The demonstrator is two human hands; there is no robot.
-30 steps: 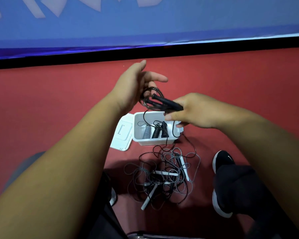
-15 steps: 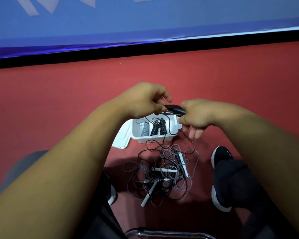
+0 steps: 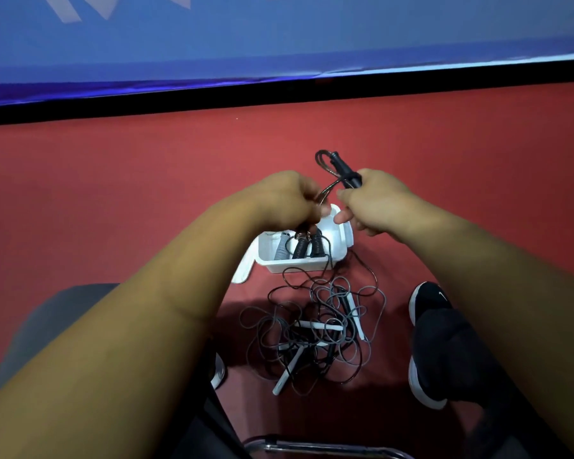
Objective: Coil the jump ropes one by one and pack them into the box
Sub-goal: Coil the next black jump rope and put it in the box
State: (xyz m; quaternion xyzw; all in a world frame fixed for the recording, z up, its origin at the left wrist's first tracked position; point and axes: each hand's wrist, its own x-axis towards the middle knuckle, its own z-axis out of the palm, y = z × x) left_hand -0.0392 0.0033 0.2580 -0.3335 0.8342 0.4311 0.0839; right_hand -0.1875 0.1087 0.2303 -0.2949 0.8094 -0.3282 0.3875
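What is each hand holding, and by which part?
The right hand grips the black jump rope by its handle end; the left hand pinches that rope's cord.

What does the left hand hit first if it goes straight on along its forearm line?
Likely the right hand: the left hand aims up-right at it, with only a short stretch of black rope between them. Depth unclear from one view.
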